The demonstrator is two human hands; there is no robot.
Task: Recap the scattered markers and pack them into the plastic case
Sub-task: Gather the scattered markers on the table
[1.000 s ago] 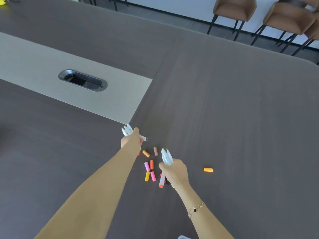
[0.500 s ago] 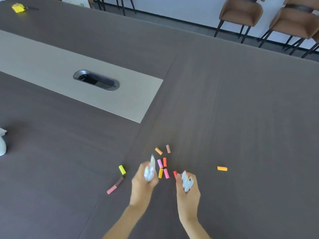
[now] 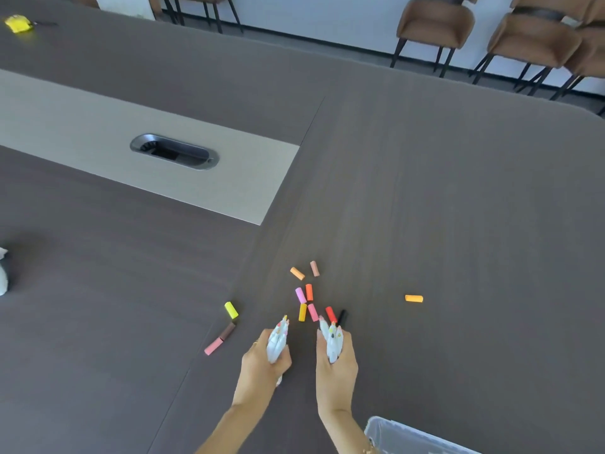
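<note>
A: Down at the near edge of the table (image 3: pixel 458 191), head view, both hands are loaded. Left hand (image 3: pixel 262 365) is wrapped round a bundle of white markers (image 3: pixel 276 342), tips up and bare. Right hand (image 3: pixel 337 362) clamps a second bundle (image 3: pixel 332 340) the same way.

B: And the caps?

A: Loose caps (image 3: pixel 307 301) lie in a cluster just beyond the fingers. A yellow cap (image 3: pixel 230 310) sits off to the left, with a brown one (image 3: pixel 227 331) and a pink one (image 3: pixel 212 347) end to end near it. One orange cap (image 3: pixel 413 298) is alone, well out to the right.

B: The case?

A: Only a corner of the case (image 3: pixel 393 434) shows, at near right, by the right wrist.

B: What's the risk here?

A: Full fists, I'd say. Neither hand has a free finger for a cap, so reaching for one could let a marker slip out. Bare tips could also smear the table or a palm. And those caps are round, so a nudge may send them rolling.

B: Room to work?

A: Plenty. There's open tabletop far and right, and the curved edge is well away. The cable port (image 3: pixel 173 152) sits in the pale strip at far left, clear of the caps. Chairs (image 3: pixel 435 24) stand beyond the table.
</note>
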